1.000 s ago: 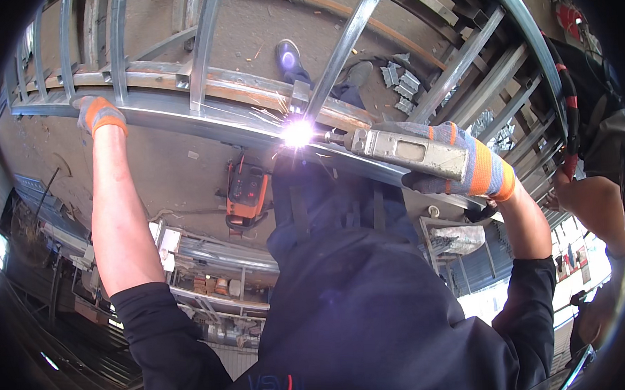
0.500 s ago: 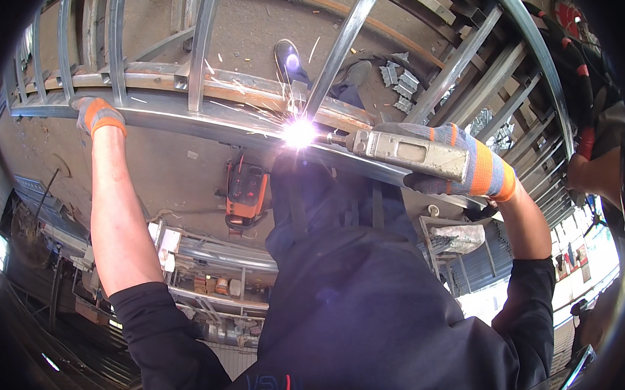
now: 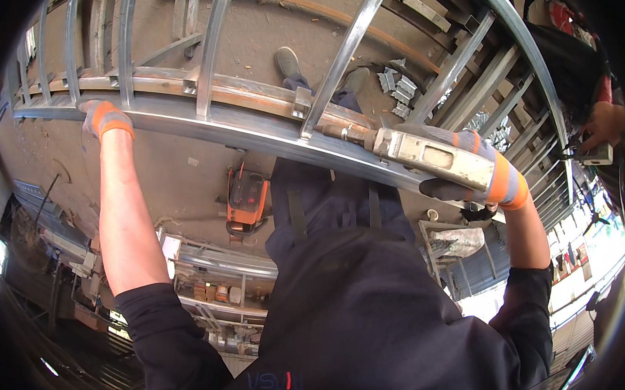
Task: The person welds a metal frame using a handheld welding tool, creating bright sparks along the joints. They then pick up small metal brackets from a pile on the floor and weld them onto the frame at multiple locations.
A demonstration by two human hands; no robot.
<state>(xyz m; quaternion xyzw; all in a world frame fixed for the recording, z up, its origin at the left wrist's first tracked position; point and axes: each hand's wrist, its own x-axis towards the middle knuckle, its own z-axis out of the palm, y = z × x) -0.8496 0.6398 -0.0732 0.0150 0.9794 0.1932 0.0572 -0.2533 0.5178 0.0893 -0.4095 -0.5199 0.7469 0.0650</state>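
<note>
My right hand (image 3: 475,161), in a grey and orange glove, is wrapped around the pale, boxy body of a handheld welding gun (image 3: 433,156). Its nozzle points left, close to the joint where a slanted square metal bar (image 3: 348,59) meets a long metal rail (image 3: 254,136). No arc burns at the nozzle. At the rail's left part, my gloved left hand (image 3: 107,119) grips the edge; its fingertips are partly hidden. Several upright bars stand along the rail's far side, making up a frame.
Beneath the frame lies a rusty beam (image 3: 252,92). An orange and black machine (image 3: 247,199) stands on the floor, and small metal brackets (image 3: 400,86) lie in a pile. Another person's hand (image 3: 606,123) is at the far right. Shelves (image 3: 222,286) stand lower left.
The bright arc and flying sparks are gone. My right hand and the welding gun have shifted right and slightly down. The other person's hand at the right has moved up.
</note>
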